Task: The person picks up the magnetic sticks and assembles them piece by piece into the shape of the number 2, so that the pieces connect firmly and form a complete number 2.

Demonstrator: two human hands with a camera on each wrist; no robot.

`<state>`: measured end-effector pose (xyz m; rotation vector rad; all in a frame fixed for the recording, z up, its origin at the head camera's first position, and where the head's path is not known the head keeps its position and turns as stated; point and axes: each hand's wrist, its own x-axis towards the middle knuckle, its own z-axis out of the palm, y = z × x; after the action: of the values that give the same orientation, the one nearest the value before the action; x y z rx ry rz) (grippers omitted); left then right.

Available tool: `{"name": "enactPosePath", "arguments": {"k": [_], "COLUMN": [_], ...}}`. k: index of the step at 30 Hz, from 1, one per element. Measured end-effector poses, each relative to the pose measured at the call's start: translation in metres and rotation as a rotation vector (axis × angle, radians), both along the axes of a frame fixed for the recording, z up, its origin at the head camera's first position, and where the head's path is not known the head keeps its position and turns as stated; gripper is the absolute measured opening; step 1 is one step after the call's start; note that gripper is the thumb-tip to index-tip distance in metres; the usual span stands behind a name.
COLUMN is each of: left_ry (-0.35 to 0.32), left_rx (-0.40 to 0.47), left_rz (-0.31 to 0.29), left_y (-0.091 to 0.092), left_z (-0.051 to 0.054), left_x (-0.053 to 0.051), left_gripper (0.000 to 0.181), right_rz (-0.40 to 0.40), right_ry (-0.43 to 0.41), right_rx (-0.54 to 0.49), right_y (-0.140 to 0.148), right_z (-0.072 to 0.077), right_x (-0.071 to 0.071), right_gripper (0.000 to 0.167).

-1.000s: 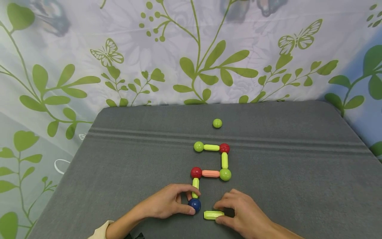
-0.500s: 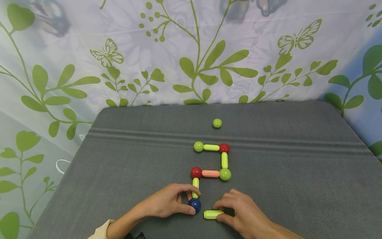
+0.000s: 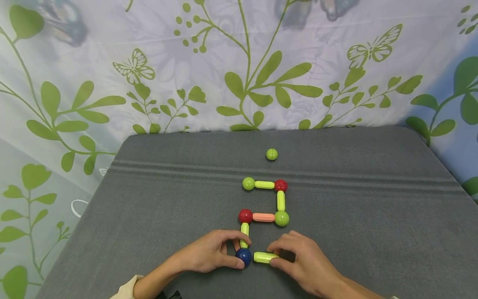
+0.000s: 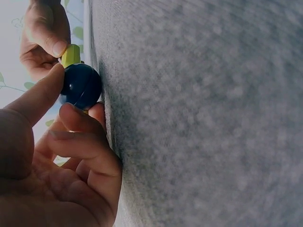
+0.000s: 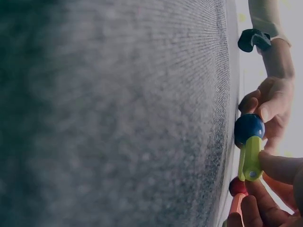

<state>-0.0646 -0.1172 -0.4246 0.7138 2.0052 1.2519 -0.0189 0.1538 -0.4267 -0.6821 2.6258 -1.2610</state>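
My left hand (image 3: 210,252) grips the blue ball (image 3: 244,257) between thumb and fingers, with the index finger lying over the yellow-green stick (image 3: 244,235) above it. That stick runs up to a red ball (image 3: 245,216). In my right hand (image 3: 304,261) a second yellow-green stick (image 3: 264,257) is pinched by its right end, lying sideways with its free end pointing at the blue ball. A narrow gap shows between the two in the head view. The right wrist view shows the same held stick (image 5: 253,158) in front of the blue ball (image 5: 249,127).
From the red ball a salmon stick (image 3: 264,217) leads to a green ball (image 3: 281,218). Another yellow-green stick (image 3: 281,201) climbs to a second red ball (image 3: 281,185). A further stick (image 3: 264,185) ends at a green ball (image 3: 248,183). One loose green ball (image 3: 271,154) lies farther back on the grey table (image 3: 358,199).
My right hand has moved slightly up the table with its stick, bringing the stick level with the blue ball and a little closer. The left hand holds still.
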Motion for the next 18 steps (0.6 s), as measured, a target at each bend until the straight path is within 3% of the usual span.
{"name": "enactPosePath", "arguments": {"k": [18], "left_ry": [-0.017], "left_rx": [0.01], "left_rz": [-0.006], "left_y": [-0.0005], "left_z": [-0.0011], "left_x": [-0.0006], "left_gripper": [0.035], "right_rz": [0.011], "right_ry": [-0.081], "right_rx": [0.027], "right_y": [-0.004], "right_z": [0.0031], "right_x": [-0.0039], "right_gripper": [0.017]}}
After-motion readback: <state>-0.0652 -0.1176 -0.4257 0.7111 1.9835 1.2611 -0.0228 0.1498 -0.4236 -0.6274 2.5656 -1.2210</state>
